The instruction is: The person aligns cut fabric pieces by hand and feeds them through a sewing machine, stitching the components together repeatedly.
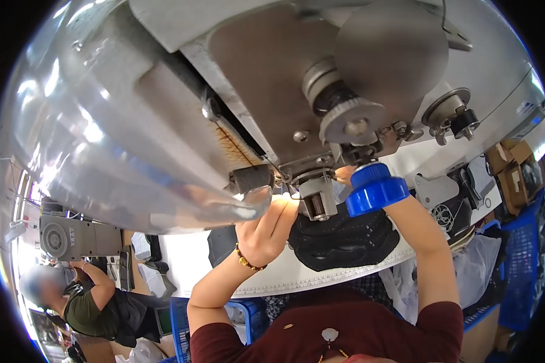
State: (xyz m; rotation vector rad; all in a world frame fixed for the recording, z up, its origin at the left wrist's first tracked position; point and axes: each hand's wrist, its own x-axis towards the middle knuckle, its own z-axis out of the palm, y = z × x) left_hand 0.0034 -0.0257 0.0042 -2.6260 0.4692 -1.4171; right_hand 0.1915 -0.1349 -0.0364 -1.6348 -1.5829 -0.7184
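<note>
Two hands at one sewing machine (pixel 254 78), center of frame. Left hand (pixel 263 233): fingers close together, reaching up beside needle area; whether pinching anything, cannot tell. Right hand (pixel 344 175): mostly hidden behind one blue knob (pixel 376 189), grip cannot tell. Black material (pixel 345 239) on white bench (pixel 184 257), center of frame, below machine head, between forearms: dark, matte, curved edges, overlapping layers, small pale specks. One co-worker (pixel 94 308), lower left of frame.
</note>
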